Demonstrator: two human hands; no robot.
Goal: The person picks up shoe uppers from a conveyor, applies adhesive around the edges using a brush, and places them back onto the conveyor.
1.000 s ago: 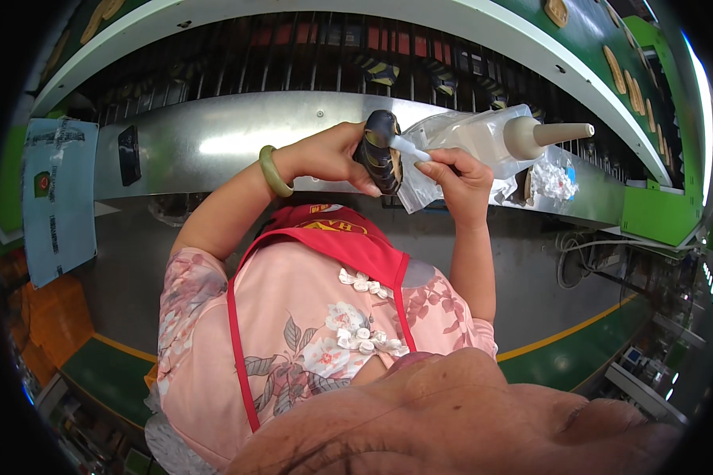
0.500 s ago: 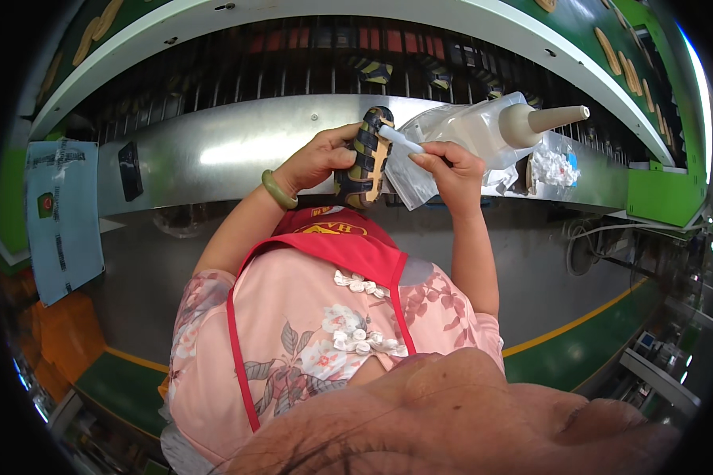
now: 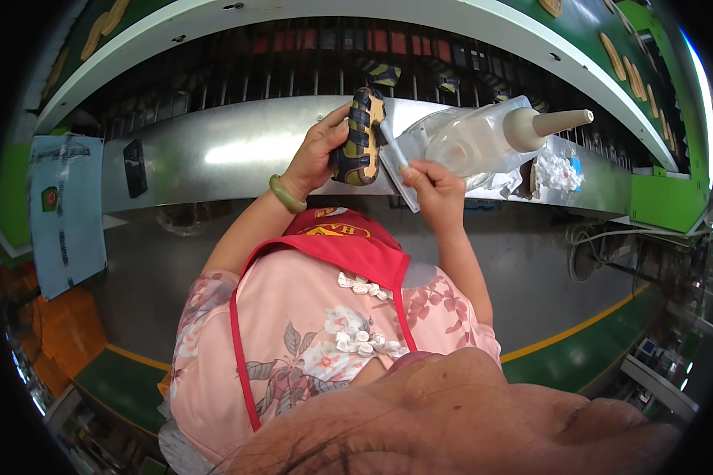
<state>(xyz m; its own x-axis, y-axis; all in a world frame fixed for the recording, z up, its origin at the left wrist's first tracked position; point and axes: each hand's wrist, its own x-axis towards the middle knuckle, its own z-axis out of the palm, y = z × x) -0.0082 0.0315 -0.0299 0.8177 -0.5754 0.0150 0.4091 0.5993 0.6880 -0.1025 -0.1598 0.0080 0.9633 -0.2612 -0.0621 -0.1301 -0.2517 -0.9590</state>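
Note:
My left hand (image 3: pixel 317 154), with a green bangle at its wrist, is closed on the side of a camouflage shoe upper (image 3: pixel 360 142) with dark straps and a tan underside. The shoe stands on end above the metal ledge, its underside facing right. In my right hand (image 3: pixel 440 190) is a pale, slim brush-like tool (image 3: pixel 394 145). The tool's upper end is at the tan edge of the shoe; whether it touches, I cannot tell. Just right of it a translucent squeeze bottle (image 3: pixel 483 138) with a beige nozzle lies on its side on clear plastic.
The shiny metal ledge (image 3: pixel 222 150) runs across in front of me. Behind it, metal rollers carry more camouflage shoe pieces (image 3: pixel 383 74). Tan soles (image 3: pixel 612 55) lie on a green belt beyond. A dark flat object (image 3: pixel 135 168) and a blue board (image 3: pixel 67 214) are left; white crumpled scraps (image 3: pixel 558 170) are right.
The shoe has moved up and slightly left in my left hand. My right hand has dropped lower and left, and the tool now stands more upright.

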